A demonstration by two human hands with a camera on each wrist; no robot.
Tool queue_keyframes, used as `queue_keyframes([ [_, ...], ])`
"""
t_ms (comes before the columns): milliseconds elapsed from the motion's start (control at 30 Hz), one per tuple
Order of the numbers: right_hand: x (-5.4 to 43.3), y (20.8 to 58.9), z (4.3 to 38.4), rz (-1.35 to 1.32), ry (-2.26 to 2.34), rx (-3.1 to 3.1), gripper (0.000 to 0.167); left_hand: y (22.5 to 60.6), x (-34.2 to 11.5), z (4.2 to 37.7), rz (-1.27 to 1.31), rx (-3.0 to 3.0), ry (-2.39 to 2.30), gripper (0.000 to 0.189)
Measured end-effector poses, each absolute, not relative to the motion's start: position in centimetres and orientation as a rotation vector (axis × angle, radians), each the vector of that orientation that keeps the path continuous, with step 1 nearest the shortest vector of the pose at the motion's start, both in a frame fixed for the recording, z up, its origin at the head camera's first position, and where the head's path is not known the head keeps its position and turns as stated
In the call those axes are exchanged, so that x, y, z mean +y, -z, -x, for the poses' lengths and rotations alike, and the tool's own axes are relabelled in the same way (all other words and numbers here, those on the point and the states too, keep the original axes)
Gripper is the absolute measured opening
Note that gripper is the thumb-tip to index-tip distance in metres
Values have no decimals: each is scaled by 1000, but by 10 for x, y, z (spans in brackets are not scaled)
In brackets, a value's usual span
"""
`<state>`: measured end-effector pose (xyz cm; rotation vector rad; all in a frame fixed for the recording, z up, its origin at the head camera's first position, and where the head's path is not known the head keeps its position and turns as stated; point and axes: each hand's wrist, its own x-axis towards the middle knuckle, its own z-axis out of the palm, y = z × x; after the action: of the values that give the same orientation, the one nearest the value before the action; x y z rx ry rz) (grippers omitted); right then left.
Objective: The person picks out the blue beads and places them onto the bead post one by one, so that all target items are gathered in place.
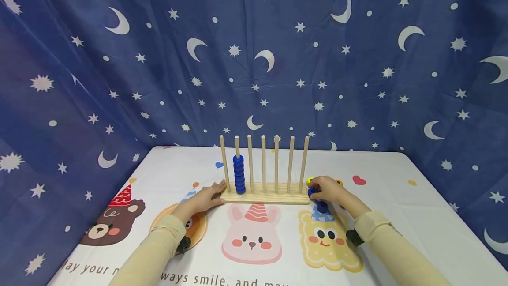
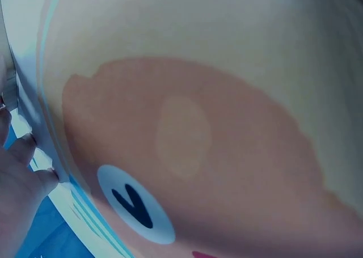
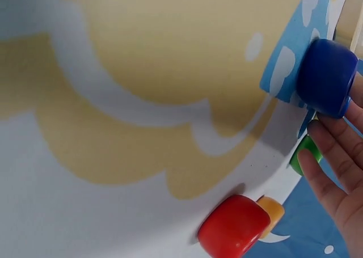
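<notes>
A wooden peg rack (image 1: 266, 197) has a row of upright dowels. Blue beads (image 1: 239, 174) are stacked on its second dowel from the left. My left hand (image 1: 203, 198) grips the base's left end, thumb toward the front edge and fingers toward the back. By the right end, my right hand (image 1: 327, 189) pinches a blue bead (image 1: 312, 192) between thumb and fingers. Another blue bead (image 1: 322, 207) lies on the cloth just below that hand; the right wrist view shows a blue bead (image 3: 328, 78) large, in front of the fingers.
Around the right hand lie a yellow bead (image 1: 310, 181), a green bead (image 3: 306, 155), a red bead (image 3: 233, 227) and an orange-yellow bead (image 3: 271, 215). A white cloth (image 1: 381, 189) printed with cartoon animals covers the table. Behind it hangs a blue star-and-moon curtain (image 1: 246, 69).
</notes>
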<state>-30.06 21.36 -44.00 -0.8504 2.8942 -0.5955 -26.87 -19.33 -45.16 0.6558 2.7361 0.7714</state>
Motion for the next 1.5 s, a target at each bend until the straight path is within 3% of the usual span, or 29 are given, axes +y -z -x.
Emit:
queue_keyframes([
  [1133, 217, 427, 284, 721, 680, 2953, 33, 450, -195, 271, -681, 2748, -747, 61],
  [1500, 215, 425, 271, 880, 722, 3014, 30, 452, -193, 270, -680, 2774, -736, 60],
])
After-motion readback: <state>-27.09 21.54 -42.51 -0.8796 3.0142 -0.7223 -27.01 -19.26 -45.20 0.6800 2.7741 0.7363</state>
